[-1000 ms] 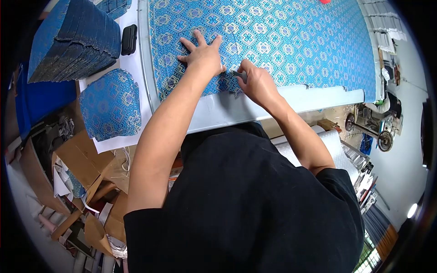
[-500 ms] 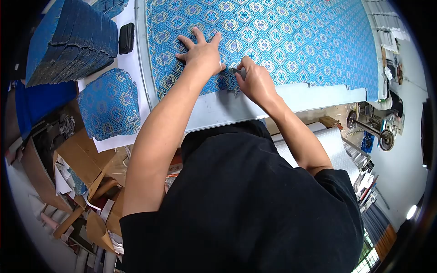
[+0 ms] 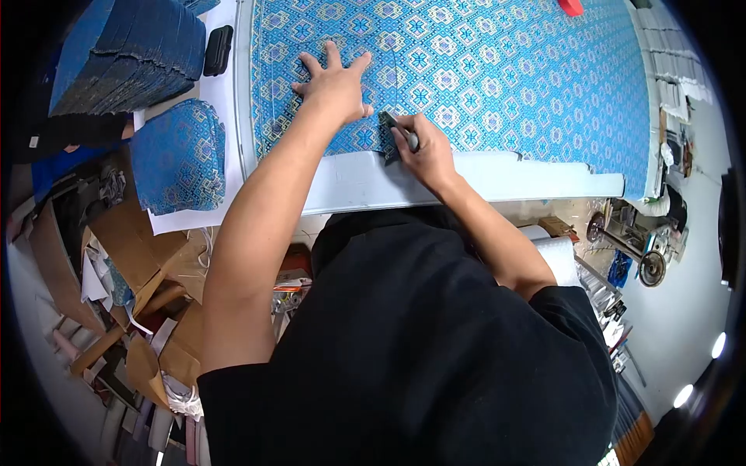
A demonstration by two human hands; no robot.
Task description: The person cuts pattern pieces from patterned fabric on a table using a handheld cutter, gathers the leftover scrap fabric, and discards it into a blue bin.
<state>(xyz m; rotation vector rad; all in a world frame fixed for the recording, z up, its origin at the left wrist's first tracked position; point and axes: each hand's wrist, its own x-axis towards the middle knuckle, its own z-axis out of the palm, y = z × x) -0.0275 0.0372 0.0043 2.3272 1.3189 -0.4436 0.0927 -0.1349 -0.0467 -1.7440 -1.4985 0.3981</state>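
Two bare hands work on the blue patterned fabric [image 3: 482, 70], set apart from each other with a narrow gap of cloth between them. The left hand [image 3: 334, 93] lies palm down on the fabric, its fingers fanned wide and its thumb pointing toward the right hand [image 3: 429, 147]; it grips nothing. The right hand is curled closed around a grey-handled tool [image 3: 413, 142], whose dark front end meets the cloth near its lower edge; the exact form of that tip is too small to tell. A thin curved line runs on the fabric above the tool, between the hands.

The fabric lies flat across the table [image 3: 505, 175], whose pale strip shows along the side nearest the person. Left of the cloth, a black case [image 3: 218, 50] sits on white paper [image 3: 171, 222], near a tall stack of blue pieces [image 3: 140, 58] and a lower rounded blue piece [image 3: 177, 159]. A red object [image 3: 571, 7] rests on the fabric's far part.
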